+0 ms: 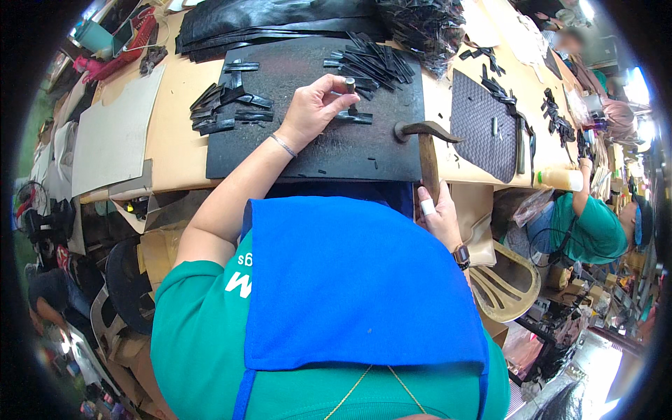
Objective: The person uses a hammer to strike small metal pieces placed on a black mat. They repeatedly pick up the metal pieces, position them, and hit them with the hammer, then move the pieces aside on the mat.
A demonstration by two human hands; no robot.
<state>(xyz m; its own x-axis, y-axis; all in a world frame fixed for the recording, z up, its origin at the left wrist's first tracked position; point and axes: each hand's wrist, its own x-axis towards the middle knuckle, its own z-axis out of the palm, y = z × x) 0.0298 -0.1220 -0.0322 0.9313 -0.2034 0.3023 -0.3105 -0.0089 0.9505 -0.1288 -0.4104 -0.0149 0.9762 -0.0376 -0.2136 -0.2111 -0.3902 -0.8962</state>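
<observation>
My left hand (313, 110) pinches a short metal punch (350, 85) upright, its lower end down at a small black strip (353, 118) on a dark cutting board (315, 155). In my right hand (441, 215), by the board's near right edge, is the wooden handle of a hammer (428, 157). The hammer's head, with a round face and a curved tail, hangs over the board's right side, apart from the punch. A white wrap covers one finger of that hand. Black strips lie in a pile (371, 64) at the far right of the board and in another pile (222, 108) at its left.
Black sheets (280, 26) are stacked behind the board, beside a heap of shiny black pieces (423, 31). A patterned dark mat (483, 126) with tools lies to the right. Pale sheet (115, 129) at left. Another person (588, 224) works at the far right, near a plastic chair (507, 283).
</observation>
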